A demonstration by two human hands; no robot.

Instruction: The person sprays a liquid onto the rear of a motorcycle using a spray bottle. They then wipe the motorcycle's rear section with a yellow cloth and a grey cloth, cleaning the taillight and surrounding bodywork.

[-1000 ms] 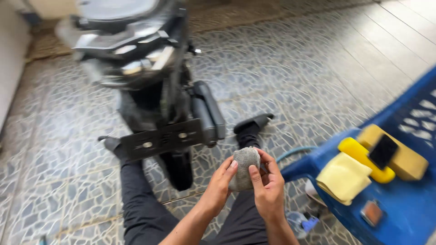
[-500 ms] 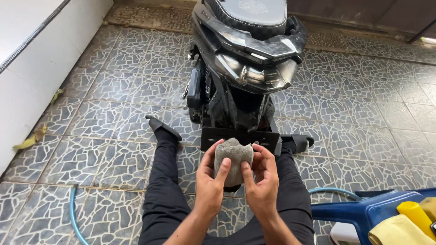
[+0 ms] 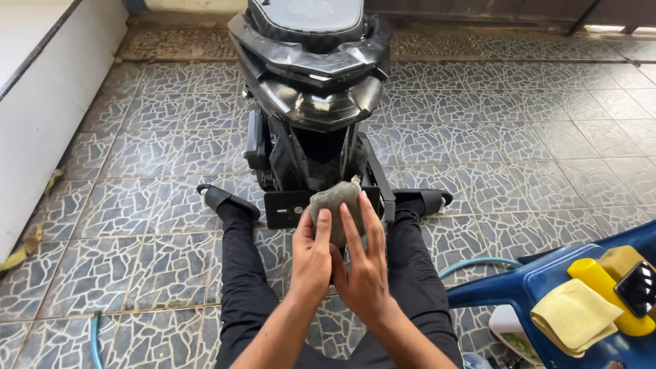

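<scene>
**Down behind the scooter, grey cloth in both hands, nothing wiped that I can point to yet**

Between my knees, right over the tiled floor (image 3: 137,205), I've got the grey cloth (image 3: 336,199) bunched into a wad and held up just in front of the black plate bracket (image 3: 290,208) at the tail of the black scooter (image 3: 311,89).

Progress, as I'd judge it: the cloth is picked up and being shaped, and that's about all that's done. It looks held short of the bracket rather than pressed to it, though the overlap in this view makes that hard to call. The bodywork looks shiny, but I can't tell cleaned from uncleaned.

Left hand (image 3: 311,263) cups the wad from the left and below, fingers loosely curled, thumb hidden behind. Right hand (image 3: 365,273) lies nearly flat, its fingers (image 3: 372,219) stretched up along the cloth's right side, pressing rather than gripping. So the cloth sits sandwiched at both sets of fingertips, top poking out above them.

Off at the floor's right edge: a blue plastic chair (image 3: 506,287) with a yellow cloth (image 3: 574,318) on its seat.
</scene>
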